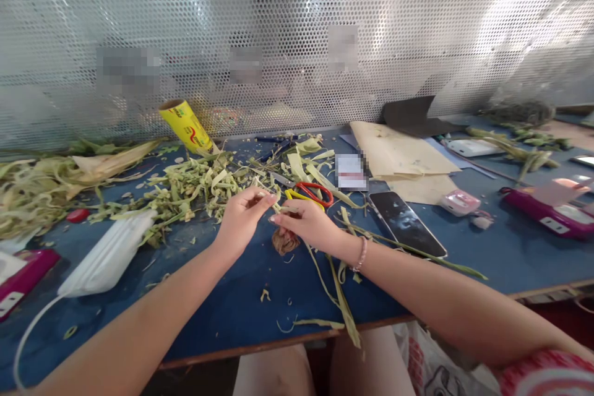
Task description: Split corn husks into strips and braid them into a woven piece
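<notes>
In the middle of the blue table, my left hand (244, 218) is closed, its thumb and fingertips pinching a thin pale strip of dried plant leaf (275, 205). My right hand (315, 227) is closed just beside it, fingers pressed together at the same strip; they partly hide it. Beneath the right fingers lies a small brown bundled ball (284, 242), whose material I cannot make out. Just behind the hands are red-handled scissors (325, 190) and a yellow handle (306, 198). A heap of short green-yellow plant pieces (208, 182) spreads behind my left hand.
A yellow tube (185, 127) leans near the perforated metal screen (288, 25). Leaf strips (41, 189) and a white power bank-like block (109, 253) with a cable are left. A phone (406, 223), brown paper (399, 148) and purple power strip (547, 210) lie right.
</notes>
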The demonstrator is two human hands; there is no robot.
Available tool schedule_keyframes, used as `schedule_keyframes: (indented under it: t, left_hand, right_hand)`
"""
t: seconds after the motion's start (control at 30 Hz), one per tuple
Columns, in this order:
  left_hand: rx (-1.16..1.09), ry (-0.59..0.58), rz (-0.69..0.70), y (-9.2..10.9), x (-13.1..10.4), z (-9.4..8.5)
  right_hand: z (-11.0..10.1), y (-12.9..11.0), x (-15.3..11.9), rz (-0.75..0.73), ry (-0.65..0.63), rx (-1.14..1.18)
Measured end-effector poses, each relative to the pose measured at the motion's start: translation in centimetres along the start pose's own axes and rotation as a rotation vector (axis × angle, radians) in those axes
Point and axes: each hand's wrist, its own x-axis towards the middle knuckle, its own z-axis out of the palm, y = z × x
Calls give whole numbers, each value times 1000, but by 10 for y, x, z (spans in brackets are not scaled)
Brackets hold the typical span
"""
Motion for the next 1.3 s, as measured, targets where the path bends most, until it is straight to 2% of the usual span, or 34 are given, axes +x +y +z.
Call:
schedule_keyframes:
  t: [0.23,0.37,0.7,0.97,1.13,1.3]
  left_hand:
    - [-13,37,-13,2,-2,1]
    - [-77,45,-32,4,-2,2]
    - [-181,25,-56,-5,-3,5]
    - [107,4,69,-3,-11,11]
    - [158,13,121,0,-19,16]
    - [178,-33,146,3,-22,15]
  right_hand:
    - [0,0,1,33,-9,37]
    - [0,0,1,10,-15,43]
    - [-1,2,1,-86,-13,-37]
    - [4,-4,-1,-7,81,-20]
    - [4,-4,1,-43,224,-45]
    - [2,-3,1,-93,226,-71]
